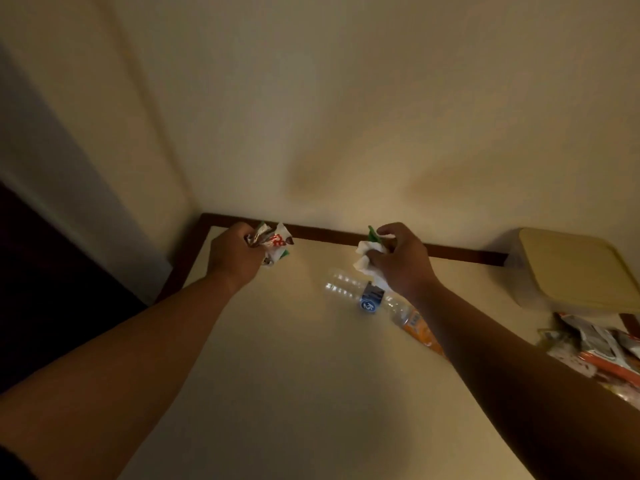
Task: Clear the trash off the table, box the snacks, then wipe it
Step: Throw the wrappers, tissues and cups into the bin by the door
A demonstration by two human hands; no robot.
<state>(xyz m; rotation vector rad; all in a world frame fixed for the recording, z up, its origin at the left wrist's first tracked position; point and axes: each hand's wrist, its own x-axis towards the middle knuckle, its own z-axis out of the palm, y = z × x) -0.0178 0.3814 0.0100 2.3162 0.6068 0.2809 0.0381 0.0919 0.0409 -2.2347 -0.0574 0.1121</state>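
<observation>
Bare tabletop between arms; bottle lies right.

head cam — looks forward-down | close over table corner

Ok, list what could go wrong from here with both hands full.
1. The left hand grips crumpled wrappers and the right hand a tissue wad; bits stick out of each grip and may drop.
2. The plastic bottle lies on its side by the right wrist; a nudge could roll it.
3. The snack packets sit at the table's right edge and could get swept off.
</observation>
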